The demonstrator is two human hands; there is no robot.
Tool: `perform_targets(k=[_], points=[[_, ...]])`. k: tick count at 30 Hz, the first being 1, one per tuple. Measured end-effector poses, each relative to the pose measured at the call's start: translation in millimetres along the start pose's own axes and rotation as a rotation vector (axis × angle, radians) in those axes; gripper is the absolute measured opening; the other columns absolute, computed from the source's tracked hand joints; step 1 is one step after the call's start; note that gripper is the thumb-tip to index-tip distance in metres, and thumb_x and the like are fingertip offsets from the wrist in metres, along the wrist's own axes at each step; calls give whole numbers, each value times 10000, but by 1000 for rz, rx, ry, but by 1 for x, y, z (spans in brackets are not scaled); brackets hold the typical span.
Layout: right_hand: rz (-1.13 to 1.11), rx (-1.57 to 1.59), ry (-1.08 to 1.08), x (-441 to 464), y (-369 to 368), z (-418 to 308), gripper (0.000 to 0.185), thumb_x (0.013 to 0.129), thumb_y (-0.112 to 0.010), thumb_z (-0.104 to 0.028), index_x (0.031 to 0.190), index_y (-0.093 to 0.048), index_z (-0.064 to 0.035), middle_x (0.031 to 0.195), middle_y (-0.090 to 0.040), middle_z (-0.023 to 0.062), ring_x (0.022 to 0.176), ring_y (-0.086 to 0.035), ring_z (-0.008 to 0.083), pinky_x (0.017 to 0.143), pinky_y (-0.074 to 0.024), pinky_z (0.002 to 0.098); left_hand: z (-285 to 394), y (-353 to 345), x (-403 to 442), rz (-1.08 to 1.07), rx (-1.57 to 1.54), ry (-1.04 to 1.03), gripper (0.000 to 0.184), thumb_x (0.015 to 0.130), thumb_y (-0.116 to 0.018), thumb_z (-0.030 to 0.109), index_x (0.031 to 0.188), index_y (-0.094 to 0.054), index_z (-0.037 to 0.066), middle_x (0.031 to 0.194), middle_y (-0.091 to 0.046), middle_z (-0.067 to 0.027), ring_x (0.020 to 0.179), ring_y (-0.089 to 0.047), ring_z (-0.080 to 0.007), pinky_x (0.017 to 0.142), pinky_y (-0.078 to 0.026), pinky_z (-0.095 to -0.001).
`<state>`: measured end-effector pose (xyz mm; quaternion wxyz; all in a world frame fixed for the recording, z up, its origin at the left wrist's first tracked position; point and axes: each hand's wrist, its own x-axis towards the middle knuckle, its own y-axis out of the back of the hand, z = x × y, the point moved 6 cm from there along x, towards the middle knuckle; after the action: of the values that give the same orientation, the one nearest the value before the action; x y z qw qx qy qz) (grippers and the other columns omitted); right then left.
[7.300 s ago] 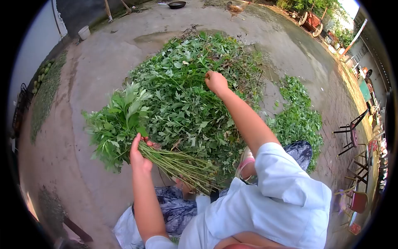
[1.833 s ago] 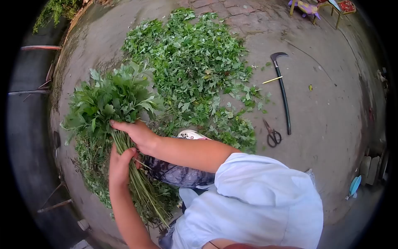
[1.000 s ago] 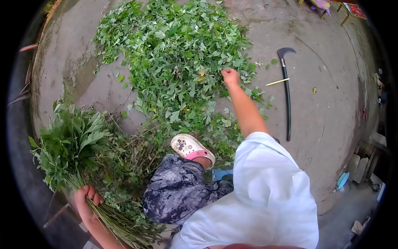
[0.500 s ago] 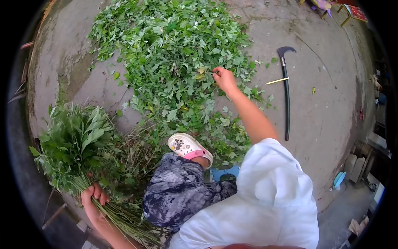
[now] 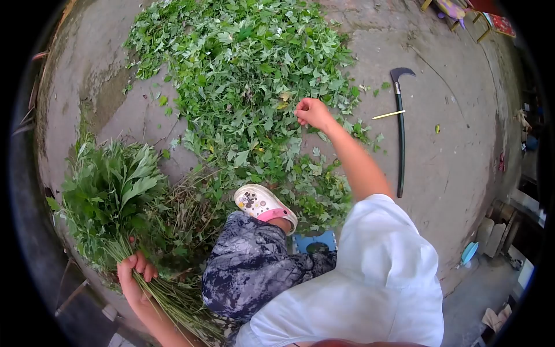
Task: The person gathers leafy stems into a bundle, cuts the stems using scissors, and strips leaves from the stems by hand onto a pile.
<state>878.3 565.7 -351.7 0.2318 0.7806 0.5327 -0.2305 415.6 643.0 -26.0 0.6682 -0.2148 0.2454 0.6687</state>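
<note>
My left hand (image 5: 137, 272) is closed around the stems of a thick bunch of leafy green plants (image 5: 110, 196) at the lower left. The leafy tops point up and the stems run down toward my knee. My right hand (image 5: 310, 113) is over the right part of a wide pile of loose green leaves (image 5: 243, 69), its fingers pinched together. Whether something small is between those fingertips cannot be made out. A yellowish leaf (image 5: 283, 101) lies just left of that hand.
A long-handled sickle (image 5: 400, 133) lies on the concrete at the right, with a thin yellow stick (image 5: 388, 114) touching its handle. My foot in a white and pink clog (image 5: 260, 203) is beside the leaves, near a blue stool (image 5: 315, 242). Dry stems (image 5: 185, 208) lie left of it.
Since the earliest frames, my right hand has left the bunch and come over the leaf pile. Lately it has drifted slightly left and down. My left hand has kept its hold on the bunch.
</note>
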Motion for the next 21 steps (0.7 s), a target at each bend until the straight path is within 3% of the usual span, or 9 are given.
perform_targets(k=[4,6,8,12,16,18,19,20,21], points=[[314,-135,171,33,-19,-19,177,720,-634,-113,827,-546,-4,749,-601,104,702,-599,207,642,-491,311,-1,-3,-2,-49,-15,11,341,777,-464,121,1107,-452,36,560,-355,-4,381,-341,-108,392,-342,-263],[455,-611,223,37,-29,-25,205,724,-630,-133,874,-562,-10,825,-608,127,750,-601,231,664,-479,328,-1,-3,-3,-52,-36,25,339,777,-464,120,1104,-452,35,560,-356,-5,381,-341,-111,391,-337,-262],[511,-667,246,33,-25,-25,271,730,-625,-151,965,-580,-25,840,-608,146,740,-604,265,667,-476,346,0,1,-4,-54,-25,2,333,778,-460,118,1100,-453,34,560,-357,-6,378,-340,-113,393,-339,-261],[447,27,153,4,3,-18,294,765,-629,-194,1018,-597,-48,706,-597,55,617,-573,147,604,-486,282,-2,1,-5,-70,-44,-7,327,779,-455,117,1096,-457,36,560,-359,-4,380,-342,-112,396,-342,-259],[49,752,91,-42,13,-35,219,817,-593,-187,969,-609,-30,600,-517,-28,554,-502,61,533,-447,196,-7,6,-1,-35,-58,-1,343,768,-466,130,1099,-459,40,547,-352,1,365,-333,-111,381,-337,-265],[-101,158,-43,-45,14,-17,220,818,-588,-195,966,-602,-33,666,-532,-22,559,-498,56,517,-459,215,-7,5,-2,-50,-54,-5,351,763,-472,135,1101,-459,41,542,-350,3,359,-330,-112,375,-335,-268],[57,-529,141,-45,20,-21,216,827,-572,-218,934,-590,-31,685,-528,-24,534,-489,53,492,-461,229,-7,4,-3,-50,-55,-5,359,757,-478,138,1102,-460,42,539,-350,4,355,-328,-112,369,-333,-269],[60,-528,144,-43,19,-16,216,827,-572,-218,934,-590,-31,685,-528,-24,534,-489,53,492,-461,229,-7,4,-4,-51,-56,-6,367,751,-484,142,1104,-462,43,537,-351,4,352,-326,-113,364,-330,-271],[65,-157,50,-44,15,-13,197,839,-555,-230,912,-569,-48,677,-511,-30,550,-494,53,499,-462,222,-7,6,-4,-50,-59,-10,367,751,-484,142,1104,-462,43,537,-351,4,352,-326,-113,364,-330,-271]])
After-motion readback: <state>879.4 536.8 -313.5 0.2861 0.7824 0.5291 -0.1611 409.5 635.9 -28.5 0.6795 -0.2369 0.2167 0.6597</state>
